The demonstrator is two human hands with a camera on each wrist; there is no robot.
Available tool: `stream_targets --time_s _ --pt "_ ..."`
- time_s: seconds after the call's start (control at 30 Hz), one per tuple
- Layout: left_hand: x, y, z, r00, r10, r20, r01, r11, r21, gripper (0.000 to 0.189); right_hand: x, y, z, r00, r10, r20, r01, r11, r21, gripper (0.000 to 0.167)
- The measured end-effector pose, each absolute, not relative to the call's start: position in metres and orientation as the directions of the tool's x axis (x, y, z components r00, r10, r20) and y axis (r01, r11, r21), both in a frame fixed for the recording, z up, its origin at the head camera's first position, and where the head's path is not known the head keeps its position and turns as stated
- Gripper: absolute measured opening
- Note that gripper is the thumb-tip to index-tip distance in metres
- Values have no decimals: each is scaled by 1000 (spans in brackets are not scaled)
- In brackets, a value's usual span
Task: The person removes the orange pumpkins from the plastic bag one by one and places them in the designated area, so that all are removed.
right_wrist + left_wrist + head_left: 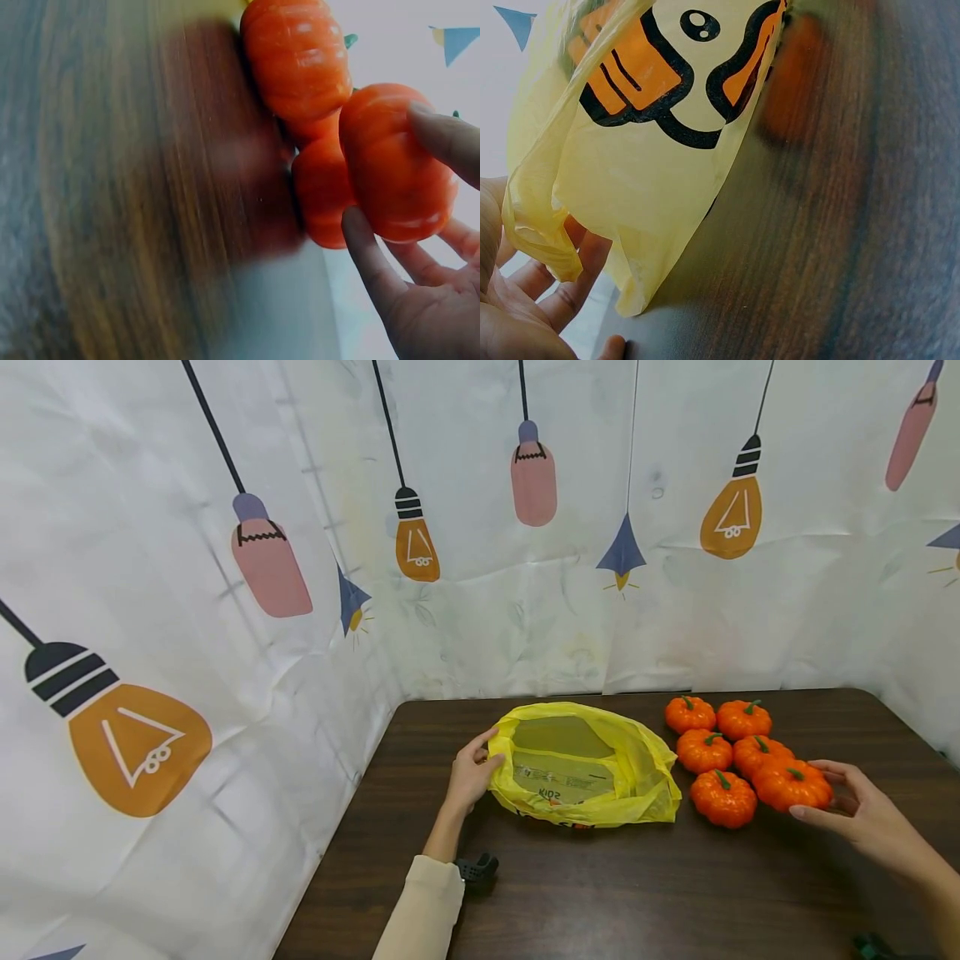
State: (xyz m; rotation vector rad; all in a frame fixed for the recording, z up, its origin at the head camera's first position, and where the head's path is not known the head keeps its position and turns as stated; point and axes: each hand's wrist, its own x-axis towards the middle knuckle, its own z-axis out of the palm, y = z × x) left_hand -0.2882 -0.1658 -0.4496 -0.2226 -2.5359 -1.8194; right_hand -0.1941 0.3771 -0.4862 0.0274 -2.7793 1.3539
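Note:
A yellow plastic bag (645,785) lies on its side on the table, its wide mouth facing me. My left hand (471,775) holds the left edge of that mouth; in the left wrist view, a loose fold of the bag (536,225) lies between the thumb side and the fingers. On the right, my right hand (862,806) grips a small orange pumpkin (791,785) between thumb and fingers. In the right wrist view this pumpkin (394,165) appears raised off the table, in front of the others. Several more pumpkins (723,799) with green stems sit clustered between bag and right hand.
The dark brown wooden table (645,893) reaches back to a white curtain (495,635) printed with lamps and bulbs. Another stretch of curtain runs along the table's left side. A dark object (873,946) shows at the bottom right, partly cut off.

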Motion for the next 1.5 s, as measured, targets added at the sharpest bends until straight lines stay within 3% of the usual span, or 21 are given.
stream_targets --time_s 0.33,0.77,1.5 --pt "-311 -170 -484 -992 61 114 128 316 940 53 -193 383 -486 -999 -19 38 -41 633 -773 73" --pt "-310 -170 -485 -990 62 124 138 328 935 50 -197 393 -485 -995 -79 -56 -17 713 -701 86" --pt "-308 -171 -484 -990 70 119 135 309 941 51 -204 401 -494 -988 -140 -69 -59 742 -668 79"
